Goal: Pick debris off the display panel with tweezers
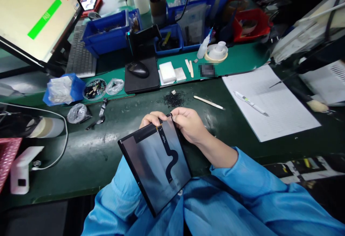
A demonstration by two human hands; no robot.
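A flat tablet display panel (147,169), glossy and dark-framed, is held tilted in front of my body. A black S-shaped flex cable (172,155) lies on its reflective back, running down from the top edge. My left hand (153,119) grips the panel's top edge, its fingertips folded over near the cable's upper end, the rest hidden behind the panel. At the upper right corner my right hand (188,123) is closed, thumb and fingers pinching the corner. Whether a small piece also sits in that pinch is not visible.
Beyond my hands lies a pile of black bits (174,100), with a thin white stick (208,103) to its right. Farther right are paper sheets (269,103) and a pen (251,103). A mouse (138,69), blue bins (107,36) and a monitor (35,9) stand behind.
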